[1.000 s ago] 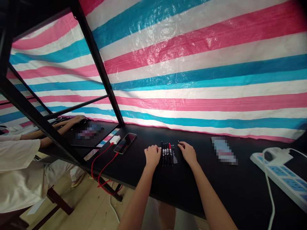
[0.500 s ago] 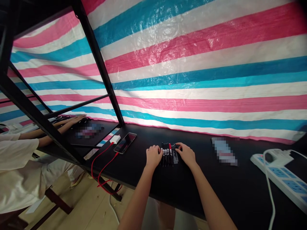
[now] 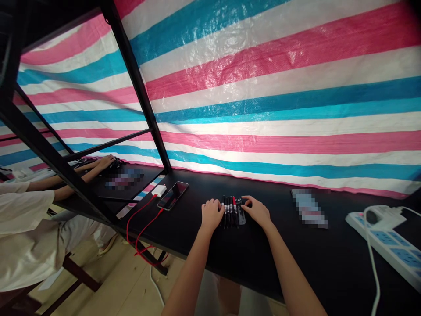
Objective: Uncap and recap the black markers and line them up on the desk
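Several black pens with white bands, one with a red part, lie side by side in a row (image 3: 230, 211) on the black table (image 3: 243, 254). At the row's left edge my left hand (image 3: 212, 213) rests with bent fingers touching the outermost pen. My right hand (image 3: 257, 210) is at the right edge, thumb and forefinger curved apart, its fingertips against the pens on that side. Neither hand is wrapped round a pen. The right end of the row has thinner pieces and something clear and shiny, too small to make out.
Left of the pens lie a phone (image 3: 173, 196) and a white charger (image 3: 159, 190) with red cable. A blurred packet (image 3: 309, 208) and a white power strip (image 3: 388, 241) are to the right. Beyond the black frame (image 3: 140, 92), another person's hands (image 3: 103, 163) reach over a table.
The view has shifted very slightly. My hands and the pens keep nearly the same places. The other person's hands have drawn a little closer together.
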Motion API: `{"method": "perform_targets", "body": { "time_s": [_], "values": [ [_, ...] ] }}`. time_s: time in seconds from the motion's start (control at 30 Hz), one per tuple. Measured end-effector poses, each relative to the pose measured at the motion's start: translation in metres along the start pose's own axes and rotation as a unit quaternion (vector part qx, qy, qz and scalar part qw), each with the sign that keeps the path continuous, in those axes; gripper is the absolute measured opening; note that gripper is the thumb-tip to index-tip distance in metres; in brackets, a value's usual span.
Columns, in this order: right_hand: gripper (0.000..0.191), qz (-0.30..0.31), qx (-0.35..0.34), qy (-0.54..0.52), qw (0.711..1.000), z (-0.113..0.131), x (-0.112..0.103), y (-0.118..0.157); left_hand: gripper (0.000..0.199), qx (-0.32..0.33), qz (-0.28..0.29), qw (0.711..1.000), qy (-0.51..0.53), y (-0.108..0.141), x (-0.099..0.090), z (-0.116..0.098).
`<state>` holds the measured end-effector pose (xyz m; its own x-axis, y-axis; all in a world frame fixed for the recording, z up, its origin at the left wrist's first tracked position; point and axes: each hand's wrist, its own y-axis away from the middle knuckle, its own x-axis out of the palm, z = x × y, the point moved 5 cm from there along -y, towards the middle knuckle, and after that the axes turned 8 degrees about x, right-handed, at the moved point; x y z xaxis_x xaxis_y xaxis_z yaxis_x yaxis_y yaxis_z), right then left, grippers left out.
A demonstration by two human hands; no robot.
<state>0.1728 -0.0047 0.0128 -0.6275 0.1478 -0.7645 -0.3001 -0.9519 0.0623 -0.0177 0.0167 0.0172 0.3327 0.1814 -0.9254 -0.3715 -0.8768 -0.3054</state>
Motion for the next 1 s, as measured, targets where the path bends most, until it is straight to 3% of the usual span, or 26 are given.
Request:
{"method": "perform_targets", "body": {
  "time_s": [0.7, 1.0],
  "values": [
    [0.031, 0.016, -0.006, 0.019, 1.000, 0.0042, -0.0016, 0.0032, 0.019, -0.004, 0.056, 0.998, -0.007, 0.0010, -0.0073, -0.0032],
    [0.030, 0.013, -0.010, 0.025, 1.000, 0.0030, 0.0001, 0.0023, 0.029, 0.009, 0.052, 0.999, -0.013, 0.0004, -0.0063, -0.0044]
  ]
}}
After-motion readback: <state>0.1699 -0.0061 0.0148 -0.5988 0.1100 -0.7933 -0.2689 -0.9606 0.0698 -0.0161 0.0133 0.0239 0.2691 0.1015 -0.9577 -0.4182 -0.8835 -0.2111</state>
